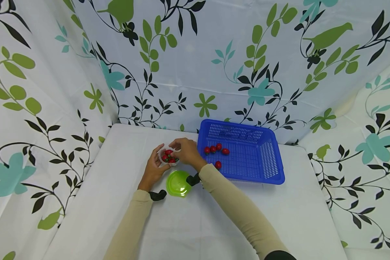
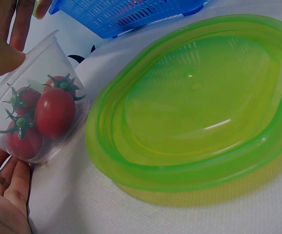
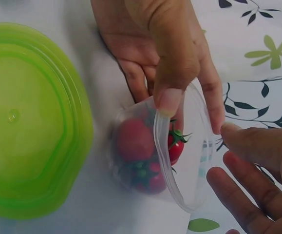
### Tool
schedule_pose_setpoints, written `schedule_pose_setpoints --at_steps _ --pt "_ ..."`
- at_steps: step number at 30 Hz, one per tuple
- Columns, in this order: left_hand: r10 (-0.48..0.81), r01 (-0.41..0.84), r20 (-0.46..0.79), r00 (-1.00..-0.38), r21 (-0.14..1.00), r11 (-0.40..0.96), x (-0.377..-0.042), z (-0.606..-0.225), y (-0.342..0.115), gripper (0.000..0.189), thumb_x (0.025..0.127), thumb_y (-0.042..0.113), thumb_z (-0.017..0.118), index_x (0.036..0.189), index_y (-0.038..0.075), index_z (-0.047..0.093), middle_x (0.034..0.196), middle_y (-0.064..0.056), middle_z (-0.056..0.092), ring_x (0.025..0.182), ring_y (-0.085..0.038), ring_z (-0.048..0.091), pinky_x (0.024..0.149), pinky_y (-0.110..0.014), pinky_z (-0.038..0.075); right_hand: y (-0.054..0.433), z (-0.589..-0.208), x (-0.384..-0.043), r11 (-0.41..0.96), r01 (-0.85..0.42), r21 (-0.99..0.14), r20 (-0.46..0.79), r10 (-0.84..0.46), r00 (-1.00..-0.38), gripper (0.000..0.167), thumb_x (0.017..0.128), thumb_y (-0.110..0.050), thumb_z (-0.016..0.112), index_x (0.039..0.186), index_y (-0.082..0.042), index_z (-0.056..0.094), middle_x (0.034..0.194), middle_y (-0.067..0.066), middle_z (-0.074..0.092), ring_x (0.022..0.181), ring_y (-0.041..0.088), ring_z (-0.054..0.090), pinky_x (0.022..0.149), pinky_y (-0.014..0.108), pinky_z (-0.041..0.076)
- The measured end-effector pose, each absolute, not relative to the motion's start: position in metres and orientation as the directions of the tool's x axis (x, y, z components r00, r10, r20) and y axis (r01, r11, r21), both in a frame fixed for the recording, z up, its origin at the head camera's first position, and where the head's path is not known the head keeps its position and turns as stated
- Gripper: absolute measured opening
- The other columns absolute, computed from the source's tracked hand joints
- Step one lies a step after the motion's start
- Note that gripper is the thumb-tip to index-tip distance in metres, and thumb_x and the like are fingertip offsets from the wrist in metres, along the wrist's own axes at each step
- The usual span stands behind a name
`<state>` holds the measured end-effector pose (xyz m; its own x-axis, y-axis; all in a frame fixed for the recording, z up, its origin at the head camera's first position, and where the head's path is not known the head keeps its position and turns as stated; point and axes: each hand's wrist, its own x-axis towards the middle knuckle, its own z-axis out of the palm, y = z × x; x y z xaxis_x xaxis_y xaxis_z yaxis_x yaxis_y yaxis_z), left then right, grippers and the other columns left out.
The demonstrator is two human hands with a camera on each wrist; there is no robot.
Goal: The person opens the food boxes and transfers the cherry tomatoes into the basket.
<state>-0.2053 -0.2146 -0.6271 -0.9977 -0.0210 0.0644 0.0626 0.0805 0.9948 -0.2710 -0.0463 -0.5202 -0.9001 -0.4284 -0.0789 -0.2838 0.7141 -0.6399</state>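
My left hand (image 1: 153,169) holds a small clear plastic cup (image 3: 179,192) by its side and rim, its thumb over the rim in the right wrist view. Several red cherry tomatoes (image 2: 55,113) with green stems lie inside the cup, which is tilted. Over the cup's mouth is my right hand (image 1: 186,153), with its fingers loosely bent and apart; nothing shows between them in the right wrist view. A green plastic lid (image 1: 178,183) lies on the table just in front of the cup, between the two wrists.
To the right stands a blue perforated basket (image 1: 250,169) with several loose tomatoes (image 1: 219,146) toward its left side. A white cloth covers the table (image 1: 195,224). Behind and at both sides hang curtains (image 1: 188,83) printed with leaves and birds.
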Motion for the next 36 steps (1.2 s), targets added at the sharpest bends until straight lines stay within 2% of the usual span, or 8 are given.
schedule_pose_setpoints --at_steps 10,18,24,36 --pt "-0.021 0.055 0.057 -0.998 0.997 0.061 -0.205 -0.626 -0.215 0.093 0.092 -0.005 0.076 0.168 0.016 0.027 0.171 -0.019 0.036 0.161 -0.035 0.034 0.133 -0.051 0.029 -0.054 -0.529 -0.273 0.718 -0.321 -0.618 -0.066 -0.454 -0.889 0.033 0.09 -0.011 0.085 0.121 -0.02 0.079 0.118 0.002 0.081 0.113 0.019 0.076 0.109 0.048 0.043" --pt "-0.019 0.056 0.057 -0.998 0.997 0.061 -0.204 -0.625 -0.214 0.093 0.092 -0.006 0.075 0.168 0.013 0.026 0.171 -0.02 0.034 0.16 -0.036 0.035 0.132 -0.051 0.031 -0.06 -0.533 -0.275 0.747 -0.309 -0.588 -0.086 -0.438 -0.895 0.031 0.09 -0.011 0.085 0.12 -0.02 0.08 0.116 0.0 0.082 0.111 0.018 0.076 0.107 0.046 0.043" --pt "-0.016 0.055 0.056 -0.998 0.995 0.08 -0.202 -0.623 -0.215 0.093 0.093 -0.001 0.076 0.169 0.016 0.025 0.171 -0.018 0.034 0.16 -0.035 0.034 0.132 -0.052 0.03 -0.066 -0.54 -0.276 0.789 -0.315 -0.528 -0.105 -0.428 -0.898 0.029 0.091 -0.012 0.084 0.118 -0.021 0.081 0.112 -0.004 0.082 0.11 0.017 0.071 0.101 0.043 0.043" --pt "-0.016 0.05 0.051 -0.999 0.995 0.083 -0.202 -0.624 -0.216 0.094 0.092 -0.005 0.074 0.169 0.019 0.026 0.171 -0.016 0.035 0.161 -0.033 0.033 0.133 -0.05 0.03 -0.073 -0.547 -0.271 0.803 -0.405 -0.436 -0.041 -0.468 -0.883 0.026 0.09 -0.013 0.085 0.114 -0.02 0.082 0.114 -0.005 0.082 0.112 0.021 0.071 0.096 0.042 0.046"
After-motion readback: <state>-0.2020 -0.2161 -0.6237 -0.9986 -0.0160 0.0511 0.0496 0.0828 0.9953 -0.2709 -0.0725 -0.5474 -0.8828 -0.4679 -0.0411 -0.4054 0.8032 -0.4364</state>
